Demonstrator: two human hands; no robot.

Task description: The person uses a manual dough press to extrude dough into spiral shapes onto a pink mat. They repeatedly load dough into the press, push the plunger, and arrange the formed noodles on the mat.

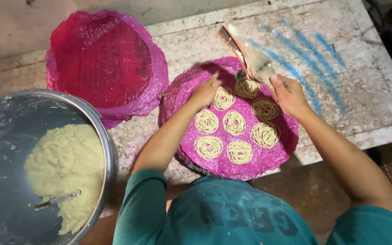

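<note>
Far left, a big steel bowl [110,159] is sitting w/ a mound of pale dough [66,174] in it, and a utensil handle [59,199] is poking out of the dough near its lower edge. Just above and right of the bowl, a stack of red-to-magenta mesh mats [105,61] is lying on the worn table [368,90], empty on top. Moving right, you're leaning over a round pink mesh mat [273,156] that's carrying eight pale noodle coils [234,123], set close together but mostly apart from each other. Your left hand [205,93] is resting on the mat's upper-left part, fingers bent down and touching the mesh just beside the nearest coil; it's holding nothing I can make out. Your right hand [288,94] is wrapped tight around the noodle press [250,56], which is tilting up and away to the top left, w/ its lower end hanging right over the topmost coil at the mat's far edge. Right of that, blue streaks [311,54] are running across the table surface.
</note>
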